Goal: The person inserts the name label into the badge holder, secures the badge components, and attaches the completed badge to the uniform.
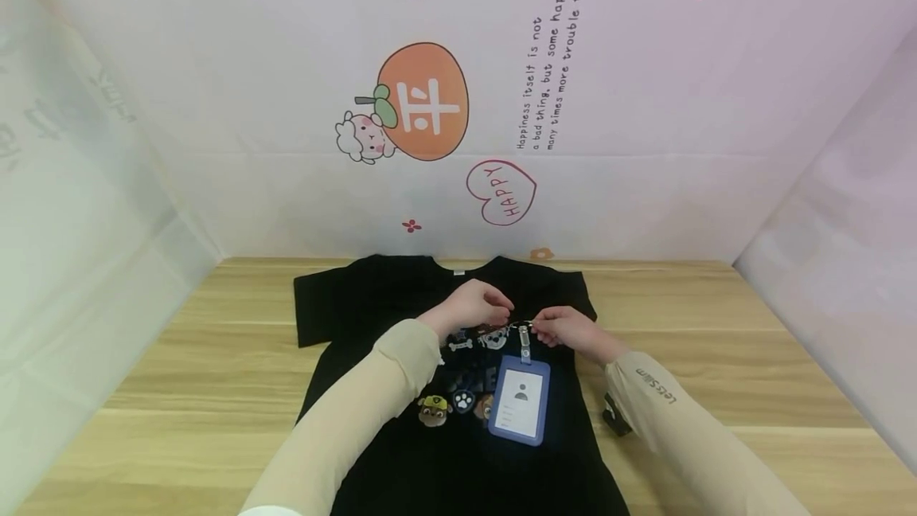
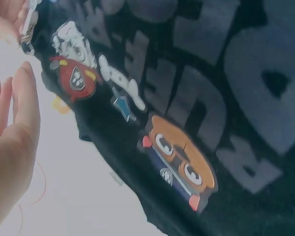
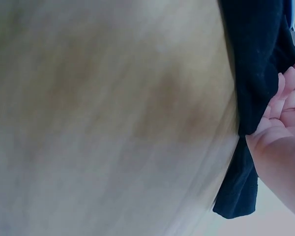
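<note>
A black T-shirt (image 1: 458, 468) with cartoon dog faces lies spread out. On its chest rests a blue badge holder (image 1: 542, 408) with a white card inside, topped by a metal clip (image 1: 524, 341). My right hand (image 1: 569, 330) pinches the small ring at the top of that clip; its palm and curled fingers show in the right wrist view. Just left of the ring, my left hand (image 1: 473, 305) hovers over the shirt print. In the left wrist view its fingers (image 2: 27, 101) are fairly straight, near the clip, with nothing visible between them.
The shirt lies on a wood-grain table (image 1: 716, 325). A white printed sheet (image 1: 630, 205) rises behind it, with pale sheets at both sides. A small black item (image 1: 614, 418) sits beside the right sleeve, partly hidden.
</note>
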Tool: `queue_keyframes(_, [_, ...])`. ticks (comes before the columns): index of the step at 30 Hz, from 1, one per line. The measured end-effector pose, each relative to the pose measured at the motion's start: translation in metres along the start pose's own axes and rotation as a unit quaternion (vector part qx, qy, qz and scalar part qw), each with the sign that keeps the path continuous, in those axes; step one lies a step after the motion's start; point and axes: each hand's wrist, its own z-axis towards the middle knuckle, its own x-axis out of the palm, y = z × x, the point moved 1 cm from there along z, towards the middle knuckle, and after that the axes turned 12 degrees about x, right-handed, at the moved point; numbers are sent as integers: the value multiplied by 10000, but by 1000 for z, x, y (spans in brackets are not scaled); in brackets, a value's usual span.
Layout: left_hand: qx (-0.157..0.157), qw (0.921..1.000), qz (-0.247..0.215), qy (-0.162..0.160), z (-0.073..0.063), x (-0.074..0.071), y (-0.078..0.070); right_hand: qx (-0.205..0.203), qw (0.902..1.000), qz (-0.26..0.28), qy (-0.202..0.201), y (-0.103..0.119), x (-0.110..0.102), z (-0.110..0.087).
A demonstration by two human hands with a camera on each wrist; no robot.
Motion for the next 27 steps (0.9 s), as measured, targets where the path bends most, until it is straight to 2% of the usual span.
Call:
queue_keyframes(5, [65, 9996, -248, 78, -5, -11, -1, -34, 10000, -2, 26, -1, -4, 0])
queue_keyframes(9, [100, 9993, -330, 167, -16, -22, -3, -26, 9999, 104, 68, -1, -8, -3])
queue_keyframes(12, [182, 9995, -153, 208, -27, -31, -2, -12, 10000, 36, -24, -1, -12, -6])
queue_keyframes(15, [248, 9992, 254, 159, -38, -43, 2, -21, 9996, -214, -207, -2, -17, -9])
queue_keyframes(19, [214, 9980, 602, -1, -52, -61, 14, -97, 9963, -638, -570, 0, -24, -14])
queue_keyframes(23, [146, 9974, 686, -192, -65, -78, 33, -254, 9910, -969, -887, 2, -31, -17])
queue_keyframes(27, [-12, 9966, 731, -383, -80, -94, 50, -352, 9870, -1174, -1037, 4, -36, -18])
